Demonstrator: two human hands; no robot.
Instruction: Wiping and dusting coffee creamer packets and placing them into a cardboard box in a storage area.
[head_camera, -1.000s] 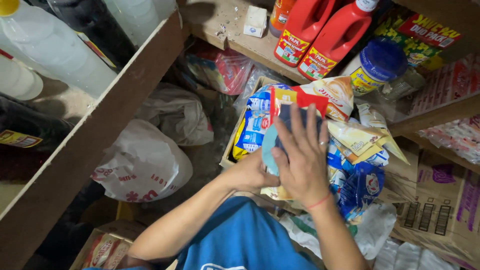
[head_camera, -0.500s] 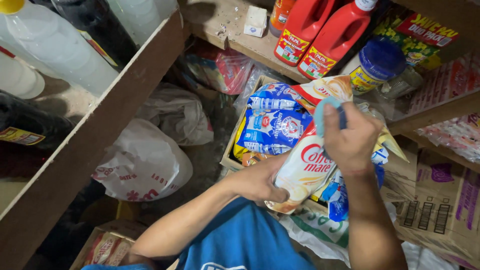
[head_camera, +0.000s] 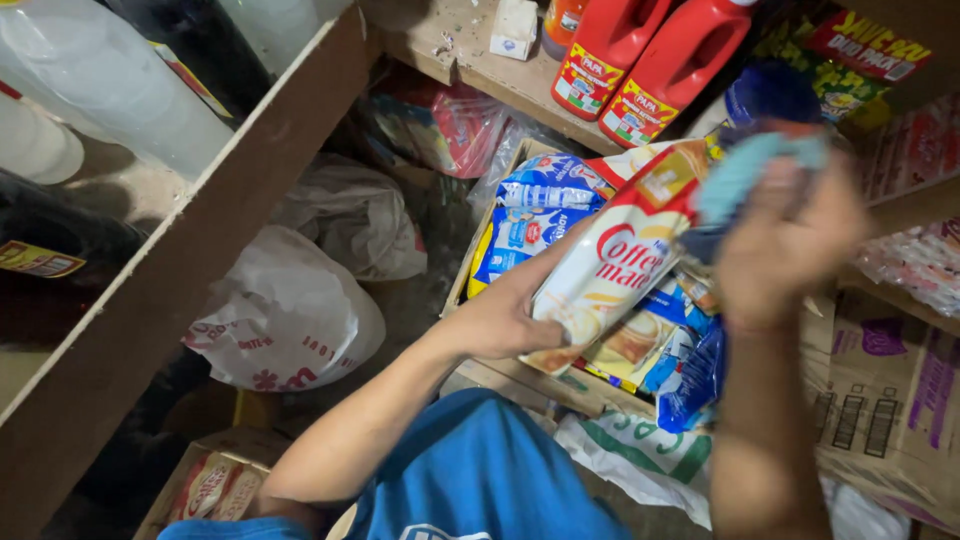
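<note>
My left hand (head_camera: 500, 315) grips the lower end of a long white creamer pouch (head_camera: 610, 262) with red lettering and holds it tilted above a cardboard box (head_camera: 462, 290) packed with packets. My right hand (head_camera: 785, 250), blurred, clutches a light blue cloth (head_camera: 745, 172) pressed against the pouch's upper end. Blue and white milk powder bags (head_camera: 545, 205) lie in the box just behind the pouch. Blue foil packets (head_camera: 690, 370) sit below my right wrist.
Two red bottles (head_camera: 640, 60) and a small white box (head_camera: 516, 28) stand on a wooden shelf (head_camera: 470, 55). White plastic bags (head_camera: 285, 320) lie on the floor at left. A slanted wooden board (head_camera: 180, 270) holds clear bottles (head_camera: 110, 85). Brown cartons (head_camera: 890, 410) sit at right.
My left hand has lifted the creamer pouch out of the box and raised it. My right hand with the blue cloth has moved up and right along the pouch.
</note>
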